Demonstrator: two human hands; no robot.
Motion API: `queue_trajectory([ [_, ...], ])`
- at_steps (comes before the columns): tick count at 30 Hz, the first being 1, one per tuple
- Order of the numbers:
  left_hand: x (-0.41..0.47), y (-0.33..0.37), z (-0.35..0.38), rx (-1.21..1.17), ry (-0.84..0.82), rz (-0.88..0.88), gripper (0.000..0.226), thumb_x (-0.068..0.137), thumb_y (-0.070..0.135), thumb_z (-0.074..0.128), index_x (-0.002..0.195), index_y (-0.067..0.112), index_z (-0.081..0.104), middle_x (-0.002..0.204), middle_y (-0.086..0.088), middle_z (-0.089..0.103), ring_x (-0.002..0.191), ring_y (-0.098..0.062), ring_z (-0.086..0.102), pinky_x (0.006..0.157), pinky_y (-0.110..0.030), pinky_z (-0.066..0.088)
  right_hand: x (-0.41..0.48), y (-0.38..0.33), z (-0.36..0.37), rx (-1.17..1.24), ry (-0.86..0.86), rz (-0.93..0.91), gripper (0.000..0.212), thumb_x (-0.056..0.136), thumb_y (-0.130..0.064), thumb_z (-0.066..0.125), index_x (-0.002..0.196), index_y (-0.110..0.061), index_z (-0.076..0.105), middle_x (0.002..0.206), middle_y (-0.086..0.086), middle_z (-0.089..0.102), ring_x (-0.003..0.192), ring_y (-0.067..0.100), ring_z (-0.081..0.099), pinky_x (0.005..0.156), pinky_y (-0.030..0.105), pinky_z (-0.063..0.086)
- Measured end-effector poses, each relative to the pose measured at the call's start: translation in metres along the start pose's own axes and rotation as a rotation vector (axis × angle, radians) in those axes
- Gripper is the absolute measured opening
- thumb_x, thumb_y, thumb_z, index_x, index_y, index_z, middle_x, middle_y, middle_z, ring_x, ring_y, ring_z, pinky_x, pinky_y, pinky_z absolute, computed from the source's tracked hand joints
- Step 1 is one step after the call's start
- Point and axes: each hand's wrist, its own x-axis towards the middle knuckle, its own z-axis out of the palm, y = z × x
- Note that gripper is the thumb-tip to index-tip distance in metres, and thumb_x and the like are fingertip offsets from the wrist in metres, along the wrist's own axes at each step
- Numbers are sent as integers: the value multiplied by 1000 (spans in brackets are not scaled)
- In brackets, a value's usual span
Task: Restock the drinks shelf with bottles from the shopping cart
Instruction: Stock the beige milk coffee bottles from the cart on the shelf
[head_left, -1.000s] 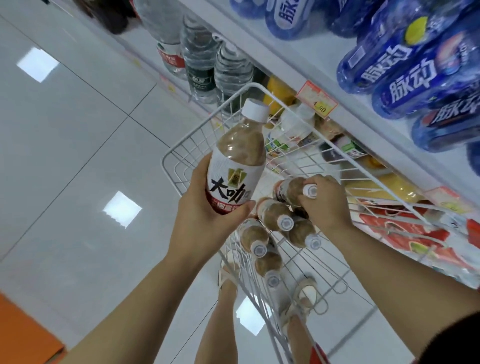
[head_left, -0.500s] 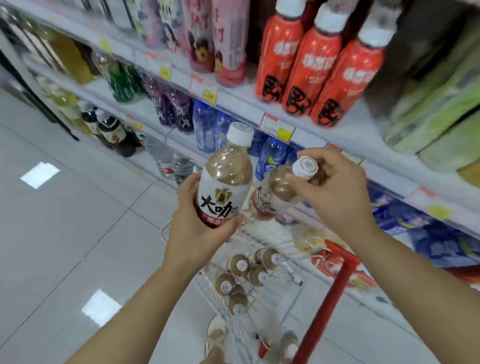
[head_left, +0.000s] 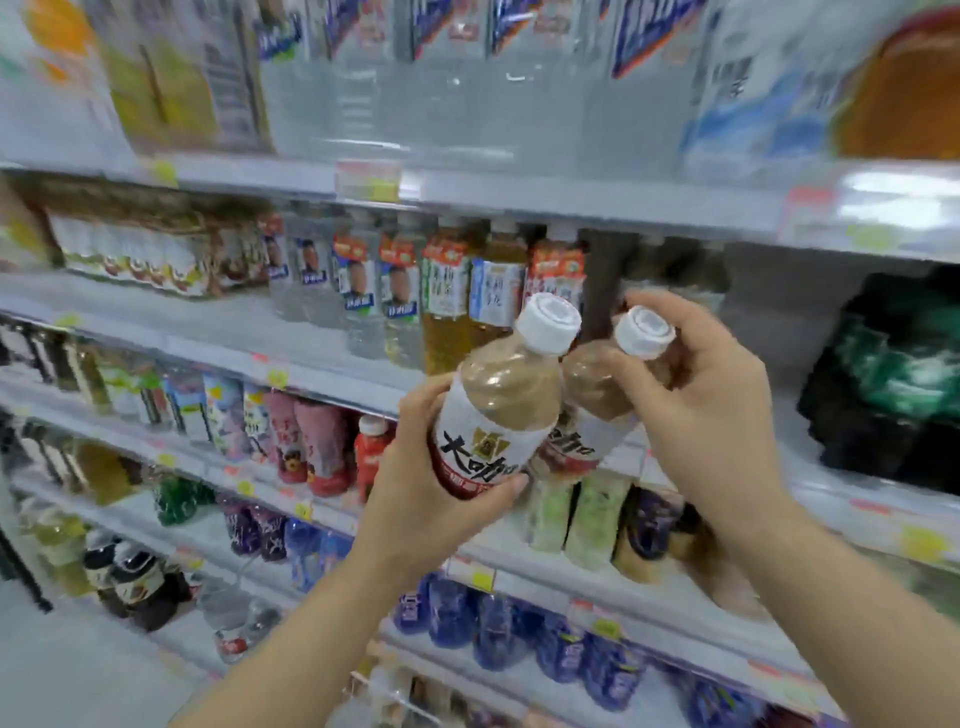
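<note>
Each hand (head_left: 426, 483) (head_left: 711, 415) grips milk-tea bottle (head_left: 498, 410) (head_left: 597, 410)

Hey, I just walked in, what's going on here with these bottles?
A person is restocking store shelves of drinks. The left hand grips the first bottle, a brown drink with a white cap, around its label. The right hand holds the second bottle, which looks the same, near its neck. Both bottles are raised side by side in front of the shelves, and neither is set down yet. The cart is out of view.
</note>
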Motion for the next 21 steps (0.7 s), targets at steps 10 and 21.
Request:
queue_trajectory([
  [10,38,20,94,23,-20,94,83,64,33,80,127,47,28,124,24,45,112,-4,54,84,-17,49,30,65,-87,-140,59,-132,43,81,-10,69,116,-30,54,86,-19,56,69,15,52,63,14,42],
  [21,74,13,142,177,-145,-149,74,66,33,78,121,50,31,106,22,57,96,0,59,76,-32,54,88,126,-86,205,206,262,31,86,-14,64,112,-23,53,107,-7,63,101,5,61,88,24,48],
])
